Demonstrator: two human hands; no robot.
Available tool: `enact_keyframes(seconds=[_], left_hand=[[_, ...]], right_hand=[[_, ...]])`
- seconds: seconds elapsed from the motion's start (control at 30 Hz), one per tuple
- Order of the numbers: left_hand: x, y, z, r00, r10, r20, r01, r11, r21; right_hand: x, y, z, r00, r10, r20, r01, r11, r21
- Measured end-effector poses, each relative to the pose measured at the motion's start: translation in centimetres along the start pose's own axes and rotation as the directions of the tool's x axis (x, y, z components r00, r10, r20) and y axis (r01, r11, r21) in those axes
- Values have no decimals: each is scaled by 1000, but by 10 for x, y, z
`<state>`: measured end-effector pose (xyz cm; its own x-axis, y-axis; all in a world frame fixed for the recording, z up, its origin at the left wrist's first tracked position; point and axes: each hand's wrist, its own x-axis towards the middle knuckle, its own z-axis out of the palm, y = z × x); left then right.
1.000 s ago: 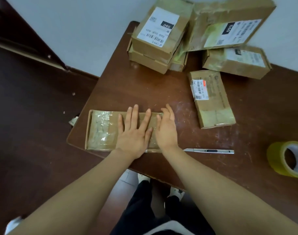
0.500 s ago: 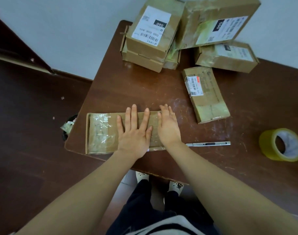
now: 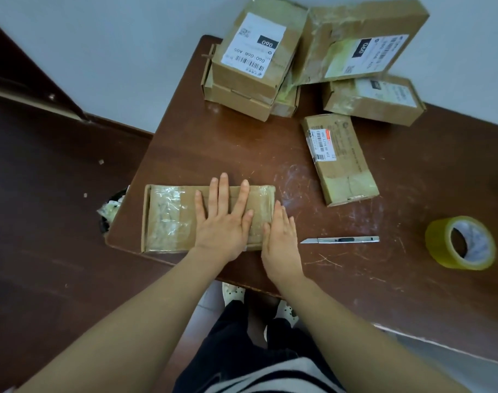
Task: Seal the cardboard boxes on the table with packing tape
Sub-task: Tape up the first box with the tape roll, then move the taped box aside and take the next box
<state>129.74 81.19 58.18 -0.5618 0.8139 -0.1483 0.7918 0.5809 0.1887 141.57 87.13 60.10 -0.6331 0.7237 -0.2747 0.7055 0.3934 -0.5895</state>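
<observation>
Both hands (image 3: 223,222) flat on box (image 3: 171,219)

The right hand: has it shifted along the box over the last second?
Yes. The right hand has slid rightward off the top of the box to its right end, nearer the knife. The left hand remains flat on top.

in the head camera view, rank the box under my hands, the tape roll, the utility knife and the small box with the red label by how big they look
1. Box under the hands.
2. Red-label box.
3. Tape roll.
4. Utility knife, long but thinnest.
</observation>
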Motion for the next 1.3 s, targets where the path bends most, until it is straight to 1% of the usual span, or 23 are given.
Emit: enact_keyframes(seconds=[0.1,0.2,0.23,0.33,0.43,0.5,0.53,0.57,0.6,0.63,0.67,0.7,0.73,0.77,0.8,0.83,0.87,0.93,0.97,1.03,1.13,1.23,1.3], left_hand=[[0,-1,-1,1000,1,9,-1,1000,1],[3,0,-1,1000,2,-18,-2,1000,-9],[2,1,-1,1000,10,-8,-10,1000,7],[-1,1,0,1000,10,-1,-10,999,38],[1,1,-3,1000,-3,31,3,1000,2],[3,-2,-12,994,46,104,-31,989,-144],[3,-6,-20,992,75,97,-44,956,-291],[1,-12,-29,997,73,27,-55,905,-422],[-3,-19,-39,996,18,-83,-56,872,-487],[-6,-27,-47,975,-95,-201,-9,886,-463],[-9,-38,-52,931,-243,-273,117,906,-406],[-11,-48,-57,871,-409,-272,295,879,-375],[-13,-57,-60,813,-548,-195,460,811,-362],[-15,-64,-63,764,-639,-83,570,730,-377],[-15,-68,-64,739,-674,14,611,660,-438],[-15,-70,-64,737,-674,58,595,606,-528],[-14,-69,-66,744,-667,41,544,568,-617],[-8,-59,-70,759,-648,-56,414,548,-726],[-3,-51,-72,772,-629,-89,348,536,-770],[11,-33,-76,826,-555,-98,206,458,-865],[34,8,-83,924,-373,-86,55,353,-934],[47,56,-90,974,-218,-68,0,299,-954],[55,87,-97,983,-156,-93,-42,302,-952]], right_hand=[[3,-5,-5,999,28,-37,-27,999,17],[28,-16,-14,994,41,-102,-19,979,203],[39,-19,-17,997,32,-66,-18,978,206],[54,-21,-16,999,-20,25,18,997,73],[54,-17,-15,999,-31,16,29,993,117],[52,-11,-20,1000,21,-19,-16,977,211],[49,-7,-23,996,74,-59,-60,975,213],[46,-4,-25,987,138,-86,-121,976,179],[42,-1,-28,978,193,-84,-183,977,113],[37,1,-29,973,227,-48,-226,974,31],[32,3,-28,973,230,-1,-230,972,-47],[29,5,-26,978,206,39,-201,974,-103],[27,4,-24,983,173,66,-163,977,-137],[28,2,-23,987,142,75,-131,981,-141],[29,-1,-23,992,109,59,-103,989,-103],[30,-3,-25,996,84,28,-84,996,-16],[31,-6,-29,997,83,-4,-82,988,128],[34,-10,-46,987,150,-49,-116,898,424],[36,-9,-57,978,189,-87,-125,868,481],[35,0,-85,951,196,-237,-83,905,418],[31,21,-128,882,181,-435,-19,936,350],[25,46,-167,830,260,-494,-9,892,453],[19,64,-192,786,350,-510,12,816,578]])
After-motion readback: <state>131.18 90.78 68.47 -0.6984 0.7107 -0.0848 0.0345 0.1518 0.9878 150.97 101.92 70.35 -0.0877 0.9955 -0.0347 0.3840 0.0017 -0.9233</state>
